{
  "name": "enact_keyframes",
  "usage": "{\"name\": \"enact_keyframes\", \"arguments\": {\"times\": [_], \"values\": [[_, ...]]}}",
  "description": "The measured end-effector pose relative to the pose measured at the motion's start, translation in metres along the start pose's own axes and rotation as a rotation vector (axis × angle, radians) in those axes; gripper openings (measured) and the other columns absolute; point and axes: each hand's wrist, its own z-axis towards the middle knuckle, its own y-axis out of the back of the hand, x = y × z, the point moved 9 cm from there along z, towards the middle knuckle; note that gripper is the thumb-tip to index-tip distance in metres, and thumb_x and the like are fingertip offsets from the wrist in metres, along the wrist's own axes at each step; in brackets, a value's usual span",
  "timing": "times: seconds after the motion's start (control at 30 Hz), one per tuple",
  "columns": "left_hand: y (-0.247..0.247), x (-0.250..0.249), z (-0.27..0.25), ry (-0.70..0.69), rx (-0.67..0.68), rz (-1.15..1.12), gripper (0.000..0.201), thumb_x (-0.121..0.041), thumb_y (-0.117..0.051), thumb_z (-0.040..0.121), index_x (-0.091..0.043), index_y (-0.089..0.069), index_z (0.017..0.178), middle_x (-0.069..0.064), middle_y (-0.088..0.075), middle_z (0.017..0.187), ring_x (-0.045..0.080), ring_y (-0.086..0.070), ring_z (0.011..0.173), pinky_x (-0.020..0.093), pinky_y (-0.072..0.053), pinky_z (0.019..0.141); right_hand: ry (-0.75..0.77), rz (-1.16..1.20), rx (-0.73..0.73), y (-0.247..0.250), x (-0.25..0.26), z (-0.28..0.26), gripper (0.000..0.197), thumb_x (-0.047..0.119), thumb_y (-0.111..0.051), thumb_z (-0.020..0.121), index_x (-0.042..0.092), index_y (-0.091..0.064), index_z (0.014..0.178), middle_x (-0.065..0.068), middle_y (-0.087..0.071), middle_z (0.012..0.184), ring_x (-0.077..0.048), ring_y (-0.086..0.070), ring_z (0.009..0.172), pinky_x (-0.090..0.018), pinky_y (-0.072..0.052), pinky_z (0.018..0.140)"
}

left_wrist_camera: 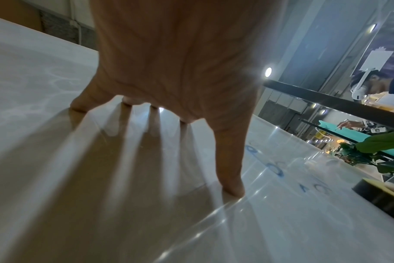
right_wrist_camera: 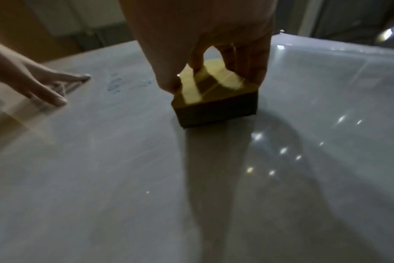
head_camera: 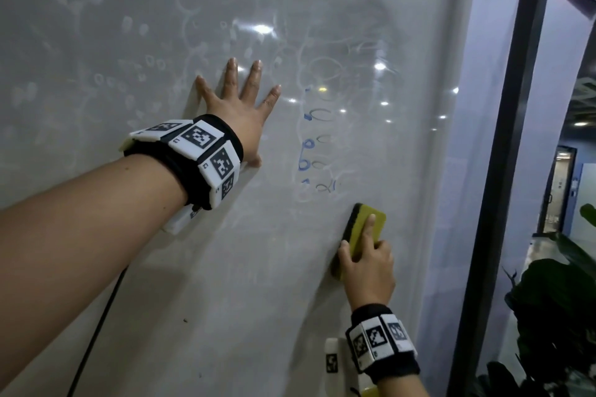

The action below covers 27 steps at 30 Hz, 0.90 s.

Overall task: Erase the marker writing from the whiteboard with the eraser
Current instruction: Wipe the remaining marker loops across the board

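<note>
A large whiteboard [head_camera: 161,267] fills the head view. A short column of blue marker writing [head_camera: 306,151] stands on it, also seen in the left wrist view as blue marker loops [left_wrist_camera: 274,169] and faintly as blue marks [right_wrist_camera: 115,85] in the right wrist view. My right hand [head_camera: 367,264] grips a yellow eraser with a black felt base [head_camera: 362,226] and presses it flat on the board just below the writing; the eraser [right_wrist_camera: 214,99] shows between thumb and fingers. My left hand [head_camera: 238,106] lies flat on the board, fingers spread, left of the writing.
Faint ghost traces of old writing cover the upper board. The board's right edge [head_camera: 451,138] meets a dark door frame [head_camera: 512,138]. A green leafy plant [head_camera: 554,316] stands at lower right. A black cable [head_camera: 96,332] hangs from my left wrist.
</note>
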Motion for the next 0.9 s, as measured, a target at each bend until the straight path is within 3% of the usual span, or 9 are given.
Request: {"name": "enact_keyframes", "arguments": {"times": [0.07, 0.2, 0.4, 0.47, 0.57, 0.63, 0.77, 0.83, 0.9], "values": [[-0.001, 0.000, 0.000, 0.005, 0.004, 0.000, 0.122, -0.059, -0.066, 0.074, -0.027, 0.029, 0.143, 0.013, 0.039, 0.146, 0.044, 0.025, 0.136, 0.069, -0.010, 0.104, 0.022, 0.059, 0.006, -0.002, 0.021, -0.008, 0.071, 0.049, -0.045, 0.090, 0.032, -0.011, 0.149, -0.011, -0.045, 0.111, -0.028, -0.047, 0.107, -0.037, -0.046, 0.079], [-0.001, 0.000, 0.000, 0.005, 0.003, 0.001, 0.122, -0.060, -0.066, 0.074, -0.027, 0.030, 0.142, 0.013, 0.039, 0.146, 0.044, 0.024, 0.137, 0.069, -0.010, 0.105, 0.351, 0.002, -0.021, 0.001, 0.062, -0.025, 0.066, 0.049, -0.049, 0.078, 0.022, -0.047, 0.138, -0.011, -0.051, 0.085, -0.032, -0.057, 0.076, -0.033, -0.046, 0.043], [0.000, 0.001, 0.000, -0.002, 0.006, -0.007, 0.122, -0.060, -0.066, 0.075, -0.026, 0.030, 0.142, 0.013, 0.039, 0.146, 0.045, 0.025, 0.136, 0.069, -0.010, 0.104, 0.212, -0.032, -0.033, 0.024, 0.062, 0.029, 0.071, 0.047, -0.049, 0.089, 0.037, -0.011, 0.149, -0.009, -0.042, 0.112, -0.026, -0.043, 0.109, -0.037, -0.046, 0.076], [0.000, 0.000, 0.000, -0.003, 0.005, -0.011, 0.122, -0.059, -0.066, 0.074, -0.026, 0.029, 0.142, 0.013, 0.039, 0.146, 0.045, 0.025, 0.136, 0.069, -0.010, 0.104, 0.195, -0.019, -0.019, 0.019, 0.065, 0.015, 0.071, 0.045, -0.053, 0.087, 0.033, -0.019, 0.148, -0.011, -0.045, 0.105, -0.030, -0.048, 0.103, -0.038, -0.048, 0.069], [0.000, 0.001, 0.001, -0.003, 0.008, -0.005, 0.122, -0.060, -0.066, 0.074, -0.027, 0.029, 0.143, 0.013, 0.039, 0.146, 0.045, 0.025, 0.136, 0.069, -0.009, 0.104, 0.356, -0.008, -0.044, 0.007, 0.066, -0.020, 0.069, 0.044, -0.060, 0.074, 0.024, -0.045, 0.138, -0.010, -0.050, 0.081, -0.031, -0.058, 0.074, -0.033, -0.045, 0.038], [0.000, 0.001, 0.001, 0.001, 0.006, -0.004, 0.122, -0.059, -0.067, 0.074, -0.027, 0.029, 0.143, 0.013, 0.039, 0.146, 0.044, 0.026, 0.136, 0.069, -0.009, 0.104, 0.373, -0.057, -0.060, 0.011, 0.069, -0.018, 0.072, 0.042, -0.067, 0.075, 0.025, -0.043, 0.140, -0.012, -0.052, 0.086, -0.032, -0.058, 0.080, -0.036, -0.047, 0.044], [0.000, 0.001, 0.001, 0.001, -0.005, -0.024, 0.122, -0.059, -0.067, 0.074, -0.027, 0.029, 0.143, 0.013, 0.039, 0.146, 0.044, 0.026, 0.136, 0.069, -0.008, 0.105, 0.308, -0.113, 0.009, 0.025, 0.076, 0.018, 0.071, 0.048, -0.049, 0.090, 0.036, -0.011, 0.149, -0.010, -0.042, 0.114, -0.028, -0.044, 0.110, -0.037, -0.046, 0.075], [-0.002, 0.001, 0.001, -0.005, -0.008, -0.030, 0.122, -0.059, -0.067, 0.074, -0.027, 0.029, 0.143, 0.012, 0.040, 0.146, 0.044, 0.026, 0.136, 0.069, -0.008, 0.106, 0.279, -0.110, 0.004, 0.024, 0.078, 0.018, 0.071, 0.047, -0.050, 0.089, 0.035, -0.013, 0.149, -0.011, -0.043, 0.112, -0.029, -0.046, 0.106, -0.037, -0.047, 0.072], [-0.002, 0.000, 0.001, -0.006, -0.005, -0.031, 0.121, -0.058, -0.067, 0.075, -0.027, 0.028, 0.143, 0.012, 0.040, 0.146, 0.043, 0.026, 0.136, 0.069, -0.008, 0.106, 0.329, -0.054, 0.003, 0.017, 0.080, -0.005, 0.068, 0.045, -0.057, 0.082, 0.026, -0.036, 0.144, -0.013, -0.050, 0.095, -0.033, -0.055, 0.088, -0.036, -0.049, 0.053]]}}
